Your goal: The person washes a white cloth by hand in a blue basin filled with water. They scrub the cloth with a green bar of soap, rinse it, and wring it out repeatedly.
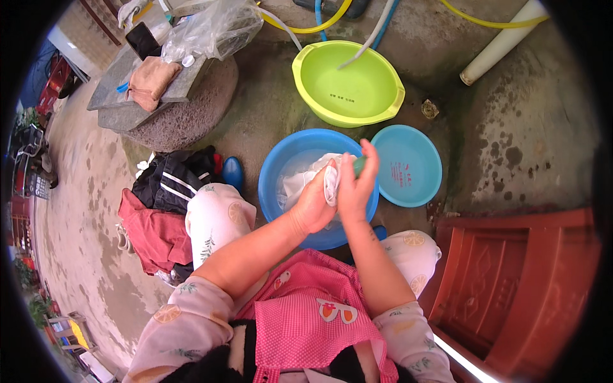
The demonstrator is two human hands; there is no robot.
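My left hand (313, 203) grips a bunched part of a white cloth (302, 184) above a blue plastic basin (269, 191). The rest of the cloth hangs down into the water in the basin. Pressed close against it, my right hand (355, 191) holds a green object (359, 165), perhaps a bar of soap. Fingers cover most of this object, so its full shape is hidden. Both hands meet at the folded edge of the cloth.
A lime-green basin (349, 86) with a hose end (357, 57) stands beyond; a turquoise basin (409, 165) is at the right. Dark clothes (177, 177) and a red garment (155, 234) lie left. A stone slab (191, 84) bears a brown cloth (152, 81). A red door (498, 282) stands right.
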